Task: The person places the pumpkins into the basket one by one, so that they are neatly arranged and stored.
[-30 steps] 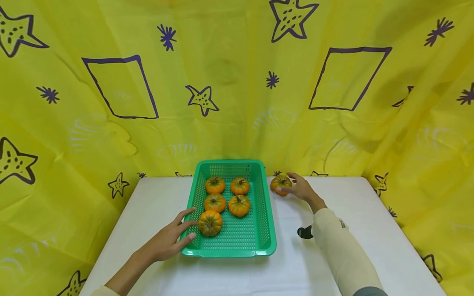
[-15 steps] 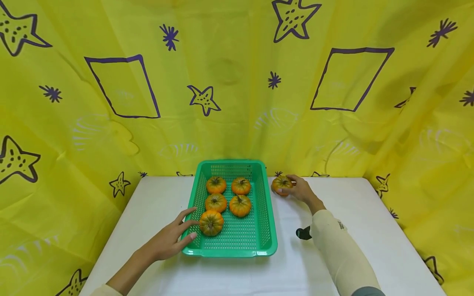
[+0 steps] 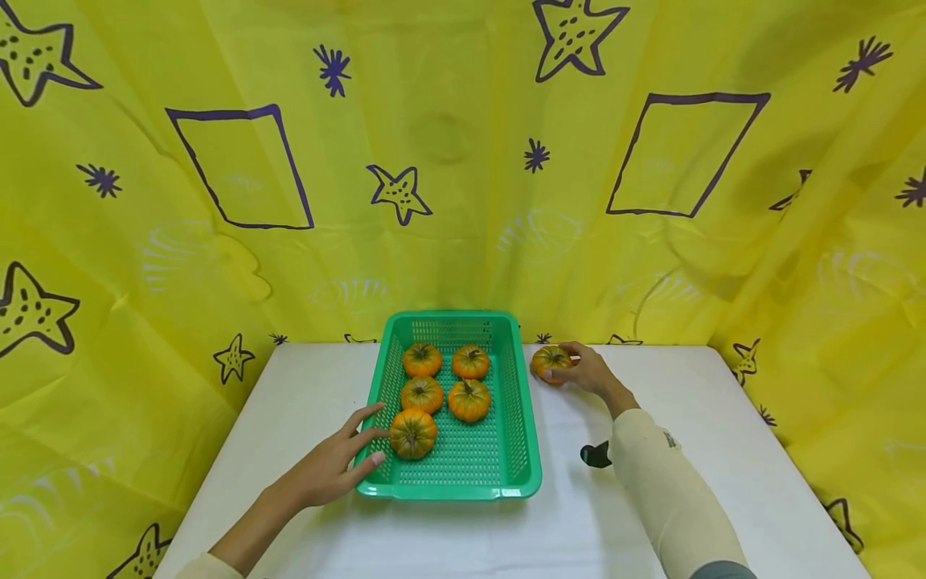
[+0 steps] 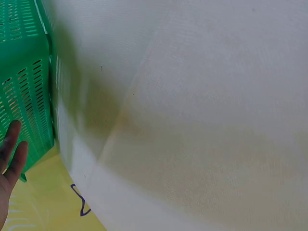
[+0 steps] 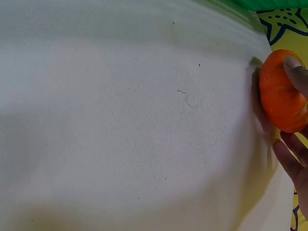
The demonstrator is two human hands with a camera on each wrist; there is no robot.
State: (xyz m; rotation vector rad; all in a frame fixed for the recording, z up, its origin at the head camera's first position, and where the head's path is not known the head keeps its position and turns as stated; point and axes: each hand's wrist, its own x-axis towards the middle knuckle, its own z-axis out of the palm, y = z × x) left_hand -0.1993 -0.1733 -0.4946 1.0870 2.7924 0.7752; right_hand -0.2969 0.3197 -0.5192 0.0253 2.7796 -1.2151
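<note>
A green plastic basket (image 3: 517, 450) with slotted sides stands on the white table and holds several small orange pumpkins (image 3: 469, 400). My left hand (image 3: 325, 470) is at the basket's left side, its fingers spread over the rim near the front-left pumpkin (image 3: 412, 434). In the left wrist view, its fingertips (image 4: 18, 156) lie against the slotted wall. To the right of the basket, my right hand (image 3: 589, 371) grips another small pumpkin (image 3: 551, 364) by its side. The right wrist view shows the thumb (image 5: 298, 74) across this pumpkin (image 5: 281, 96) and fingers below it.
The white table (image 3: 289, 402) ends at a yellow curtain (image 3: 463, 241) with printed stars, which encloses the back and both sides. A small dark object (image 3: 596, 455) sticks out by the right sleeve.
My right hand's fingers have closed in around the pumpkin beside the basket. The left hand and the basket have stayed in place.
</note>
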